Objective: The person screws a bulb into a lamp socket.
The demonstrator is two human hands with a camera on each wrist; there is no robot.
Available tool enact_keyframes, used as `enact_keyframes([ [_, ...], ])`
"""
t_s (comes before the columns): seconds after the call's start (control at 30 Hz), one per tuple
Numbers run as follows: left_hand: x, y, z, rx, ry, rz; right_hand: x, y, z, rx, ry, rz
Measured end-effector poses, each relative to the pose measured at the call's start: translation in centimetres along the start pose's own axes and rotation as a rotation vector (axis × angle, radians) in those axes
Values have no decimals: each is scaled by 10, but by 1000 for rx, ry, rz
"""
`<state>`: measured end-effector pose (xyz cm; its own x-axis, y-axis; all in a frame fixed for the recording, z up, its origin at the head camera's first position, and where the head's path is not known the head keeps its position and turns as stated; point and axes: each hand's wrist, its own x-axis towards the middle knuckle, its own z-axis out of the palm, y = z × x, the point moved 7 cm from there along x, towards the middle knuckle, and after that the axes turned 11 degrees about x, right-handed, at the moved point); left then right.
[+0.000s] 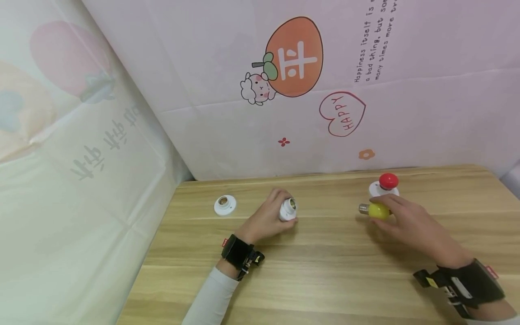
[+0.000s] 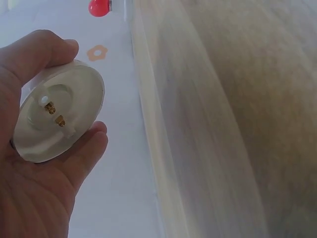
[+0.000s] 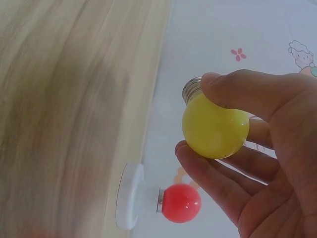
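Note:
My left hand [image 1: 266, 219] grips a round white lamp socket [image 1: 288, 210] by its edge, tilted so its threaded mouth faces up and toward the right. The left wrist view shows the hollow underside of this lamp socket [image 2: 74, 114] with two brass screws, between thumb and fingers. My right hand [image 1: 414, 225] holds a yellow light bulb [image 1: 378, 211] between thumb and fingers, its metal screw base pointing left. In the right wrist view the yellow bulb [image 3: 213, 126] lies close above a red bulb [image 3: 181, 203].
A second white socket [image 1: 225, 205] sits on the wooden table [image 1: 308, 280] at the left, its mouth upward. At the back right, the red bulb [image 1: 388, 181] stands in another white socket [image 1: 375, 189]. A printed cloth [image 1: 227, 135] hangs behind the table.

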<state>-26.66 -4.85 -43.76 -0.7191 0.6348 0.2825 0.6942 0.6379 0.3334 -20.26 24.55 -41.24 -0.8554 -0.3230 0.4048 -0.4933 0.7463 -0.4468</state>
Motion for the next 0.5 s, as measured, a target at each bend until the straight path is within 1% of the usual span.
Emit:
enact_keyframes([
  [0.23,0,0,3,-20,0,0,3,-12,2,5,18,-92],
  [0.5,1,3,6,-18,-5,-1,7,-20,7,11,30,-120],
])
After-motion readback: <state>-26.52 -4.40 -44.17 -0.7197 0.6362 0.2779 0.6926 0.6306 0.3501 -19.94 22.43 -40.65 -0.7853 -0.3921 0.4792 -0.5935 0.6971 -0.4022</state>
